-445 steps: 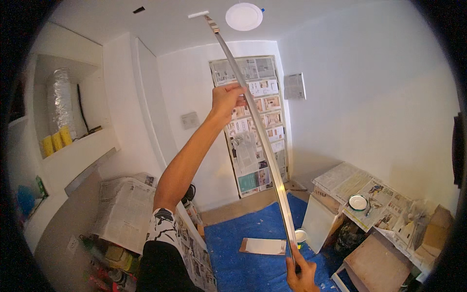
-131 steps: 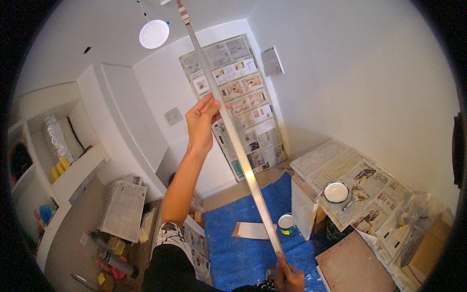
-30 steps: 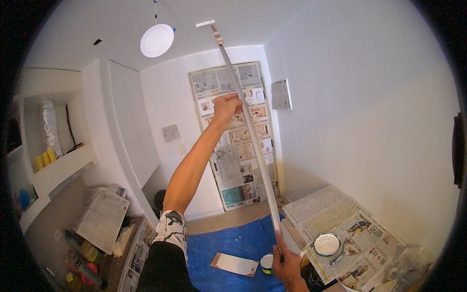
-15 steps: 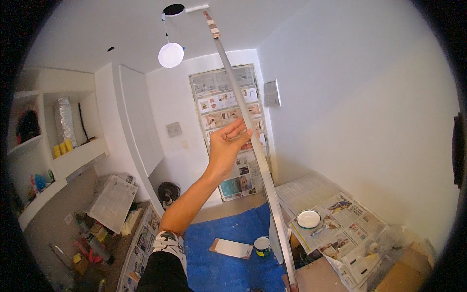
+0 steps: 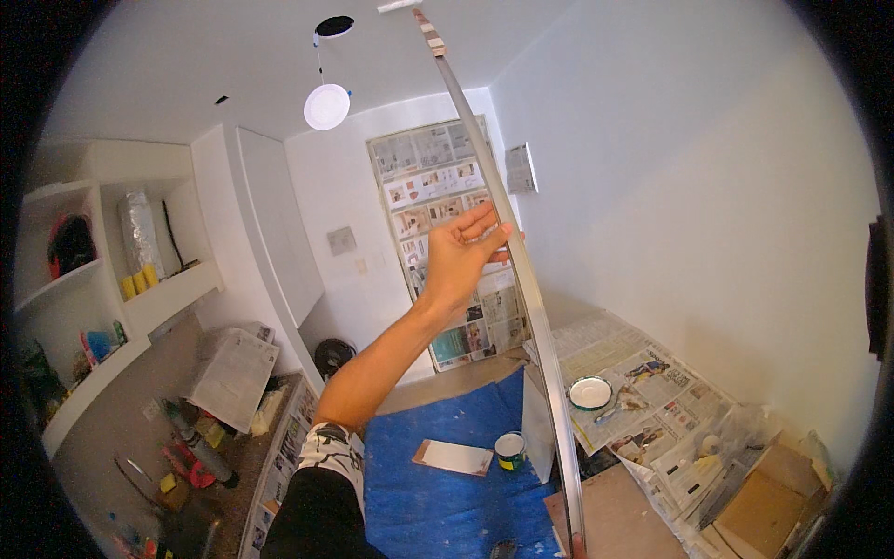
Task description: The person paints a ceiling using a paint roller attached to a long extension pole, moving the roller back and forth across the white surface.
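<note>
While your left hand [image 5: 458,263] clasps the long pole [image 5: 546,354], your right hand [image 5: 578,543] barely shows at the lower edge, its grip impossible to judge.

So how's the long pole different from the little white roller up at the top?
The long pole is much longer; the white roller is short. The pole looks silvery grey, while the roller is white. The pole slants steeply upward; the roller lies nearly sideways in the picture. The left hand holds the pole, but no hand touches the roller. Both are narrow.
</note>
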`<act>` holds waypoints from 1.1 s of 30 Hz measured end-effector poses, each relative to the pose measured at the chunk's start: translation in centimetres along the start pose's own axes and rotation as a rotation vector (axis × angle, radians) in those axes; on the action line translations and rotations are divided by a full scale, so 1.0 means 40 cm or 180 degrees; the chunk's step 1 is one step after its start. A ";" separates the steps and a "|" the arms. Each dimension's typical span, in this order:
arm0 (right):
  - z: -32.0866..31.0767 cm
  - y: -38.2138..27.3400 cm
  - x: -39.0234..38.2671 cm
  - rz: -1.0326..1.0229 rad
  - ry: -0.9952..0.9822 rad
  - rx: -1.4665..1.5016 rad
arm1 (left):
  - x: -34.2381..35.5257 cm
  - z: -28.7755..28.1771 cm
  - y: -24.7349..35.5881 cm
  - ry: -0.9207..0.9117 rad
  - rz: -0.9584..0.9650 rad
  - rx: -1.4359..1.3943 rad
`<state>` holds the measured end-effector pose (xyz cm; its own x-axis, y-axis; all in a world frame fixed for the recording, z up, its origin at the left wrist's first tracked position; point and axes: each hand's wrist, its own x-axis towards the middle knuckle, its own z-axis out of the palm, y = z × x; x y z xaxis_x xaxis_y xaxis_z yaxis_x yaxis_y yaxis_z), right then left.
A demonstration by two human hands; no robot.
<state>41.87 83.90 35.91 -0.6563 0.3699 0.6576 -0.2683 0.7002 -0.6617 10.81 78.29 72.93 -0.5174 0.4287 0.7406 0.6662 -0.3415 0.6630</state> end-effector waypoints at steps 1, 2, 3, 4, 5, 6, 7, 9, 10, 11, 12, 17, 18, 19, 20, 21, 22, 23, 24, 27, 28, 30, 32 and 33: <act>-0.004 -0.009 0.019 0.0099 -0.0077 0.0050 | 0.012 -0.001 0.005 -0.0044 0.0018 -0.0006; -0.005 -0.016 0.038 0.0198 -0.0155 0.0101 | 0.023 -0.001 0.005 -0.0030 -0.0020 -0.0016; -0.003 -0.015 0.056 0.0183 -0.0085 0.0072 | 0.036 -0.002 0.000 -0.0016 -0.0057 -0.0027; 0.001 -0.011 0.075 0.0174 -0.0021 0.0039 | 0.052 -0.004 -0.010 0.0000 -0.0102 -0.0042; 0.003 -0.010 0.099 0.0167 0.0046 0.0003 | 0.075 -0.008 -0.022 0.0022 -0.0072 -0.0044; 0.004 -0.014 0.131 0.0199 0.0004 0.0083 | 0.105 -0.015 -0.038 0.0041 -0.0042 -0.0049; 0.002 -0.023 0.171 0.0228 -0.0056 0.0170 | 0.134 -0.027 -0.056 0.0076 -0.0020 -0.0046; 0.018 -0.011 0.234 0.0107 -0.0075 0.0244 | 0.198 -0.056 -0.093 0.0124 0.0008 -0.0047; 0.042 0.016 0.274 -0.0054 -0.0013 0.0224 | 0.236 -0.070 -0.109 0.0145 0.0042 -0.0056; 0.069 0.039 0.316 -0.0193 0.0061 0.0192 | 0.278 -0.083 -0.133 0.0181 -0.0015 -0.0037; 0.094 0.050 0.366 -0.0297 0.0185 0.0219 | 0.321 -0.097 -0.158 0.0216 -0.0070 -0.0019; 0.206 0.069 0.644 -0.0048 -0.0206 0.0466 | 0.532 -0.225 -0.342 0.0322 -0.0233 0.0102; 0.246 0.084 0.705 0.0234 -0.0137 0.0570 | 0.589 -0.244 -0.393 0.0305 -0.0231 0.0091; 0.274 0.104 0.760 0.0204 -0.0164 0.0479 | 0.642 -0.267 -0.442 0.0289 -0.0216 0.0094; 0.301 0.124 0.808 0.0162 -0.0187 0.0426 | 0.689 -0.290 -0.485 0.0356 -0.0221 -0.0015; 0.325 0.141 0.856 0.0118 -0.0210 0.0369 | 0.736 -0.313 -0.527 0.0423 -0.0226 -0.0128; 0.347 0.153 0.901 0.0150 -0.0225 0.0306 | 0.775 -0.324 -0.565 0.0484 -0.0254 -0.0258; 0.372 0.177 0.943 0.0010 -0.0130 0.0355 | 0.814 -0.339 -0.598 0.0511 -0.0285 -0.0237; 0.400 0.204 0.986 -0.0134 -0.0036 0.0403 | 0.852 -0.354 -0.626 0.0539 -0.0314 -0.0215; 0.467 0.266 1.098 -0.0201 0.0051 0.0420 | 0.957 -0.409 -0.723 0.0496 -0.0383 0.0011; 0.477 0.279 1.121 -0.0145 0.0048 0.0388 | 0.970 -0.409 -0.737 0.0452 -0.0417 0.0094; 0.488 0.300 1.151 0.0026 -0.0072 0.0334 | 0.992 -0.397 -0.754 0.0509 -0.0487 0.0126; 0.482 0.309 1.158 0.0032 -0.0094 0.0274 | 0.996 -0.398 -0.752 0.0503 -0.0484 0.0143; 0.474 0.309 1.147 -0.0031 -0.0070 0.0246 | 0.987 -0.405 -0.752 0.0474 -0.0466 0.0149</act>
<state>-4.91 97.94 51.08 -0.6685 0.3494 0.6565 -0.3277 0.6541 -0.6817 -38.34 91.93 83.99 -0.6818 0.3412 0.6471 0.6005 -0.2440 0.7615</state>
